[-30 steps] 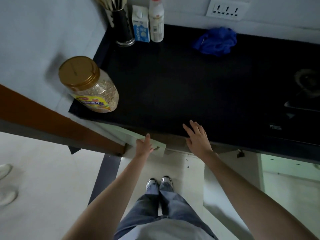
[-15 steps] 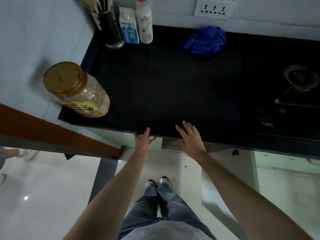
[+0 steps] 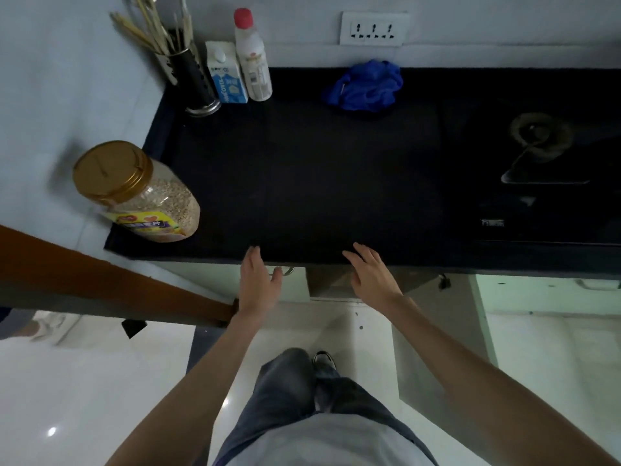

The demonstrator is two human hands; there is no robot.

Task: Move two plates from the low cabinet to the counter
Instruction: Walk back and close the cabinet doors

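No plate shows in this view. The black counter (image 3: 319, 183) fills the upper half. Below its front edge lies the low cabinet's dark opening (image 3: 327, 280); its inside is hidden. My left hand (image 3: 257, 284) hovers open, fingers apart, beside the metal handle (image 3: 287, 271) of the pale green left door (image 3: 215, 280). My right hand (image 3: 373, 275) is open too, palm down, at the counter's front edge in front of the opening. Neither hand holds anything.
A grey door panel (image 3: 433, 338) swings out to the right of my legs. On the counter stand a gold-lidded grain jar (image 3: 141, 193), a utensil holder (image 3: 191, 79), a carton (image 3: 226, 75), a bottle (image 3: 252, 62), a blue cloth (image 3: 366, 85) and a stove (image 3: 544, 163). A brown rail (image 3: 111, 284) runs at left.
The pale green left door has swung from an outward angle back towards the cabinet front. My left hand has come off its edge and opened. My right hand stays near the counter's edge.
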